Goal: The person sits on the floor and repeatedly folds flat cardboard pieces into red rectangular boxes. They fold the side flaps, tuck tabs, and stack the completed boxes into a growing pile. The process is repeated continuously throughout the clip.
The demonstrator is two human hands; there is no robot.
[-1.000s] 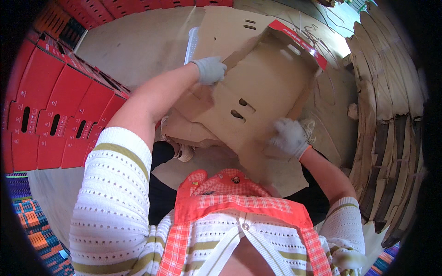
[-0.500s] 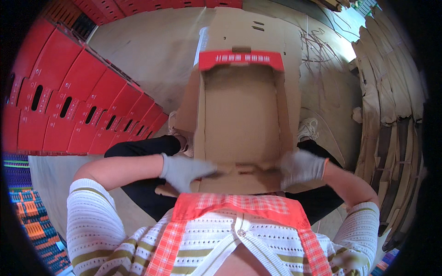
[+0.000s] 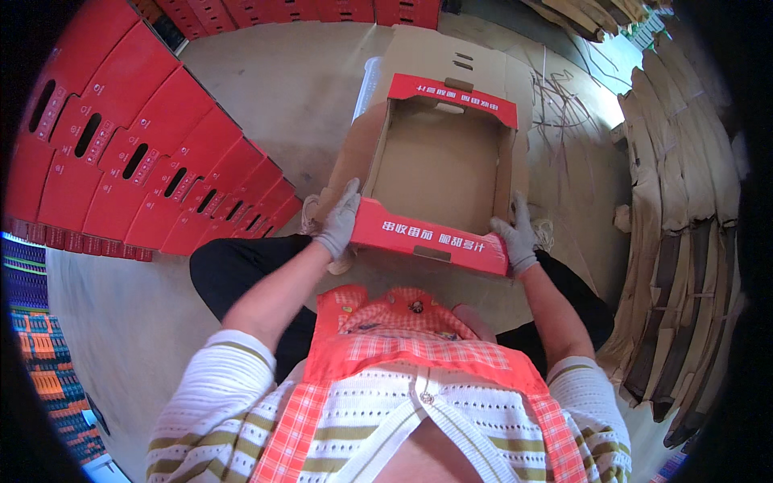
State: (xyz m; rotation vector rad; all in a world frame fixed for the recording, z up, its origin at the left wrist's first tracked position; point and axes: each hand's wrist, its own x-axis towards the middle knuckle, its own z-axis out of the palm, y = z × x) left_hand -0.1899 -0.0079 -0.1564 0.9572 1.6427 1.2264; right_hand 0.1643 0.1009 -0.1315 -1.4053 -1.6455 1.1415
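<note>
Head view: person seated on a concrete floor (image 3: 266,105), legs in black trousers (image 3: 233,274), holding an open cardboard box (image 3: 439,169) in front of the chest. Box is brown inside with red outer walls; its open top faces the camera, near wall just above the lap. Left hand (image 3: 340,221), in a grey glove, grips the near left corner, fingers curled over the rim. Right hand (image 3: 517,237), also gloved, is closed on the near right corner, thumb on the red wall. Far flap of the box stands up behind the far wall. To the left, a slanted row of folded red boxes (image 3: 153,153). To the right, stacks of flat cardboard sheets (image 3: 684,225). Loose straps (image 3: 564,113) lie on the floor beyond the box.
</note>
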